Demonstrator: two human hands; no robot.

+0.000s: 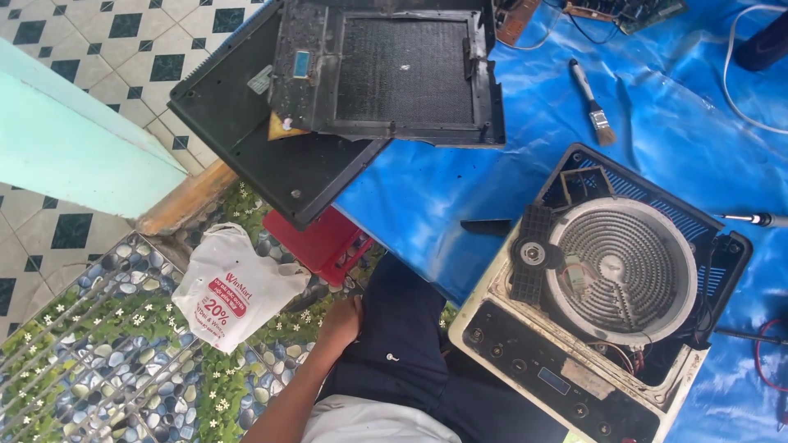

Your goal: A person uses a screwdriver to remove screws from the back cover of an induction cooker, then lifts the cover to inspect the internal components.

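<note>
- Gripping nothing: left hand (341, 321) at lower centre of the frame, resting against the dark blue trouser leg (410, 344), fingers curled loosely inward; whether fully closed, cannot tell.
- Right hand out of view, so no grip to report.
- Nearest to that hand: a white plastic bag (234, 294) with a red printed patch, lying crumpled on the pebble-patterned floor mat (98, 369) at lower left, just apart from the fingers.
- Just above the hand, a red plastic stool or crate (316, 238), partly tucked under a black flat panel (254, 139).
- On top of that panel, upper centre, a black frame with a mesh grille (402, 70), tilted slightly.
- Lower right: an opened induction cooker (603, 287) on the blue tarpaulin (427, 197), round coil (624, 271) exposed, black control strip facing the bottom edge.
- Upper right: a small paintbrush (593, 102) lying on the tarpaulin, well apart from the cooker's upper corner.
- Right edge: a screwdriver tip (751, 218) pointing left toward the cooker.
</note>
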